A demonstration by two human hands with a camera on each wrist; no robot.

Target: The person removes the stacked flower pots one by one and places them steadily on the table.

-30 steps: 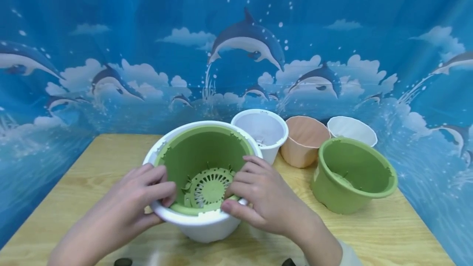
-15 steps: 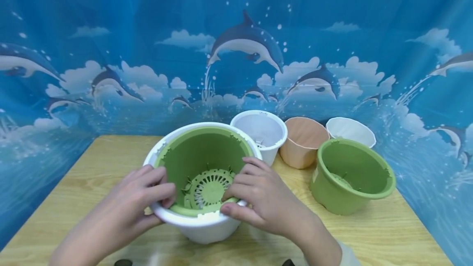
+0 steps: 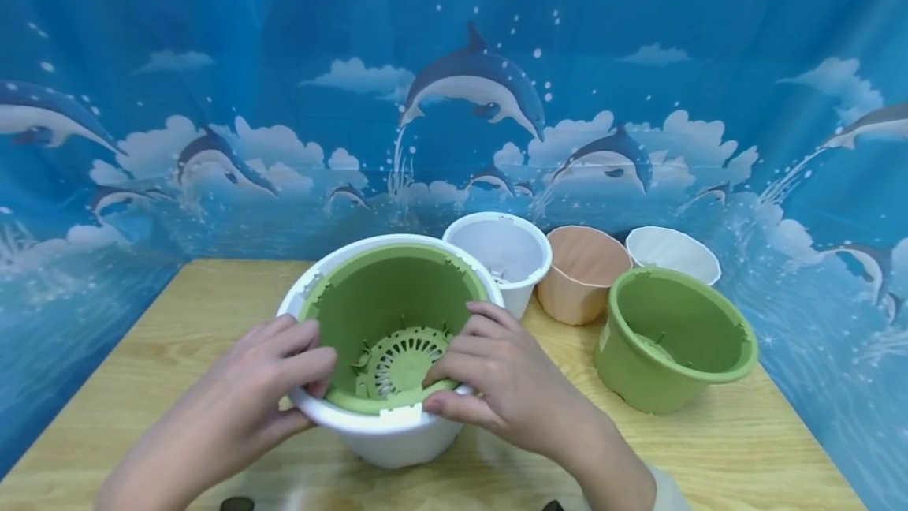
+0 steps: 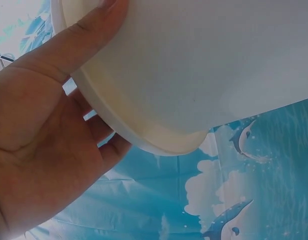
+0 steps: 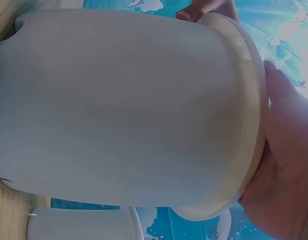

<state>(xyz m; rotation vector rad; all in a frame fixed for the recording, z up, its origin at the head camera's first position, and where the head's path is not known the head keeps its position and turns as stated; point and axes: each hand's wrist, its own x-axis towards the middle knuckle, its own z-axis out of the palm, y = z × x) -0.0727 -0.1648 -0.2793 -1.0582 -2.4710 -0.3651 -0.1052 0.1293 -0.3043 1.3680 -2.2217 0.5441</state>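
Note:
A green plastic flowerpot with a slotted base sits nested inside a larger white flowerpot, tilted toward me over the table. My left hand grips the near-left rim, fingers bent over the edge and thumb outside below it. In the left wrist view that thumb lies along the white pot's outer wall. At the right, my right hand holds the two rims, fingers reaching inside over the green edge, thumb at the front. The right wrist view shows the white wall and the palm beside the rim.
Behind and to the right stand a smaller white pot, a peach pot, another white pot and a second green pot. Small dark objects show at the near edge. A dolphin-print curtain hangs behind the wooden table.

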